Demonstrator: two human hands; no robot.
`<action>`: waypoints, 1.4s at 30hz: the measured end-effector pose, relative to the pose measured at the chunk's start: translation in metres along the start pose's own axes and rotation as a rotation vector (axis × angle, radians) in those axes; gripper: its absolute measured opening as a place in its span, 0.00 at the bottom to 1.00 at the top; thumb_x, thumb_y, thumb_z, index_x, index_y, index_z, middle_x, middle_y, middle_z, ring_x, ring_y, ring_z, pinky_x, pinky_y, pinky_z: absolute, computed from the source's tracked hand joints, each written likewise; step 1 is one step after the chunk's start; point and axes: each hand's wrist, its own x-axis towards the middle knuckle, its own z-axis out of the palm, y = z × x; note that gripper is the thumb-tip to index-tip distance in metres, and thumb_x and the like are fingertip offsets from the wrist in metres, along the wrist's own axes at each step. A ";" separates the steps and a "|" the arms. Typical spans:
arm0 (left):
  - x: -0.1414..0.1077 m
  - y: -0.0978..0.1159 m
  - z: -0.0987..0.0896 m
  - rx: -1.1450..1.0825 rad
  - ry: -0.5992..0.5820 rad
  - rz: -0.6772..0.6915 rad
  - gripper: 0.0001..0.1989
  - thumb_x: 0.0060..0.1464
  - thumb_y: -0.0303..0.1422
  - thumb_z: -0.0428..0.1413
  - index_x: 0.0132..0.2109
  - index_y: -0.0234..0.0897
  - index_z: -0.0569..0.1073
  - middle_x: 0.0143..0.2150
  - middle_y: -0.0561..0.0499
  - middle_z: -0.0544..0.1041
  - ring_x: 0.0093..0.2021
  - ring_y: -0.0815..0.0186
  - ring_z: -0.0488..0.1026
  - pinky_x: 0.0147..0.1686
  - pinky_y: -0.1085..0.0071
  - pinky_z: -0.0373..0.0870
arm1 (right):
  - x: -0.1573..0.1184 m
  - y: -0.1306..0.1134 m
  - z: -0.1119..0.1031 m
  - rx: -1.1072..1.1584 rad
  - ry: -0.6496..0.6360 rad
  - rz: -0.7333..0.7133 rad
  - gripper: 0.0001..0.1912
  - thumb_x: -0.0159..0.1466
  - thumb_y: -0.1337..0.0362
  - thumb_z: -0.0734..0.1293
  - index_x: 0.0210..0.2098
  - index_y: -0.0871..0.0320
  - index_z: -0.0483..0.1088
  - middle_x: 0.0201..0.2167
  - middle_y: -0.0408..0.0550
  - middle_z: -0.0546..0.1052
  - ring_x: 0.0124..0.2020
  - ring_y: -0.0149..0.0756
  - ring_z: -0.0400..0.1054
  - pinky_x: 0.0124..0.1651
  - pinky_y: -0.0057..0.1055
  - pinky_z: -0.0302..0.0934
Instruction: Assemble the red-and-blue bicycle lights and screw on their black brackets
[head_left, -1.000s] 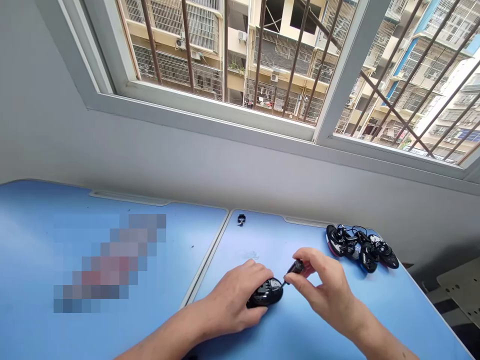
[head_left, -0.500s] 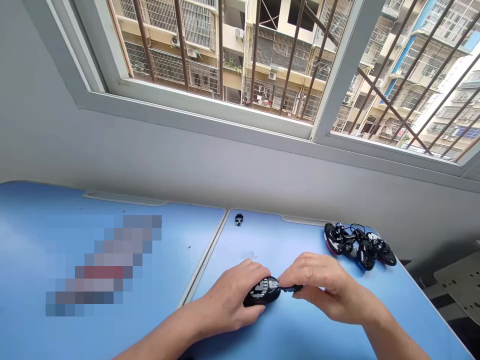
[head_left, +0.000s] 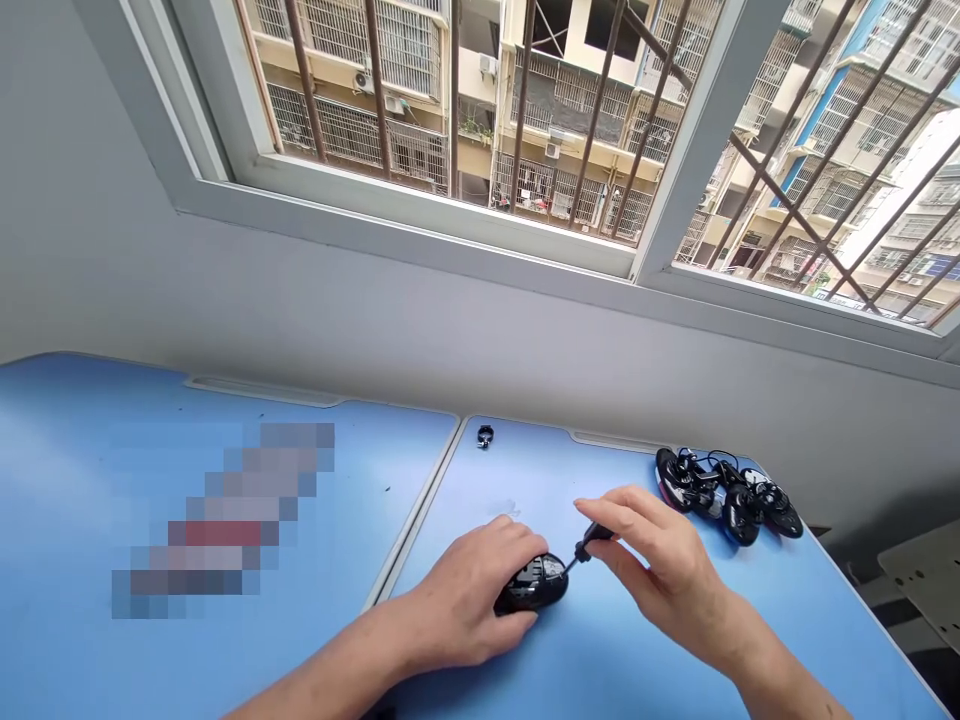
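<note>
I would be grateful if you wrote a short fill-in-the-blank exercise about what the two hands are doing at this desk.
The left hand covers a computer mouse whose glossy shell is ____ in colour. The right hand holds a small screwdriver with its tip directed at the ____. A heap of similar mice with thin cables lies beyond the hands, toward the person's ____ side. The desk under them is ____.

Missing words: black; mouse; right; blue.

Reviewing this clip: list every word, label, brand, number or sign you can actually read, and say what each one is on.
No text can be read in this view.
Glossy black mouse: any markings on its shell are too small and glare-washed to read.
Pixelated patch: blurred out, nothing legible.
</note>
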 end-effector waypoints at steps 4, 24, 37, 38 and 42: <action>-0.001 0.002 -0.001 -0.016 0.006 -0.040 0.18 0.41 0.27 0.57 0.43 0.38 0.68 0.42 0.47 0.72 0.41 0.56 0.66 0.39 0.63 0.65 | 0.000 0.001 -0.010 0.161 -0.149 0.007 0.23 0.66 0.77 0.60 0.58 0.54 0.59 0.43 0.50 0.75 0.41 0.36 0.68 0.43 0.34 0.67; -0.001 -0.002 0.002 0.040 0.014 -0.035 0.15 0.43 0.26 0.54 0.41 0.41 0.66 0.37 0.51 0.71 0.38 0.59 0.65 0.35 0.68 0.63 | -0.003 0.000 -0.003 0.152 -0.078 0.116 0.18 0.66 0.75 0.59 0.53 0.54 0.63 0.42 0.49 0.75 0.39 0.35 0.70 0.41 0.33 0.69; -0.001 -0.001 0.000 0.005 -0.018 -0.091 0.19 0.43 0.26 0.56 0.45 0.41 0.67 0.39 0.49 0.72 0.41 0.56 0.66 0.38 0.65 0.66 | 0.000 0.003 -0.003 0.127 -0.002 0.041 0.17 0.66 0.75 0.61 0.52 0.55 0.66 0.38 0.50 0.74 0.38 0.36 0.68 0.36 0.33 0.68; -0.001 -0.002 0.001 -0.008 -0.016 -0.109 0.22 0.42 0.26 0.56 0.48 0.41 0.66 0.40 0.49 0.72 0.41 0.56 0.67 0.39 0.64 0.66 | 0.000 0.004 -0.004 0.128 -0.018 0.029 0.19 0.66 0.76 0.61 0.54 0.55 0.65 0.40 0.50 0.74 0.40 0.37 0.68 0.38 0.34 0.68; -0.002 -0.005 0.003 -0.061 0.004 -0.168 0.32 0.42 0.28 0.58 0.56 0.42 0.61 0.44 0.47 0.71 0.42 0.56 0.68 0.41 0.62 0.67 | 0.001 0.003 -0.007 0.119 -0.077 -0.020 0.23 0.66 0.78 0.60 0.57 0.55 0.61 0.43 0.51 0.76 0.41 0.37 0.69 0.41 0.37 0.68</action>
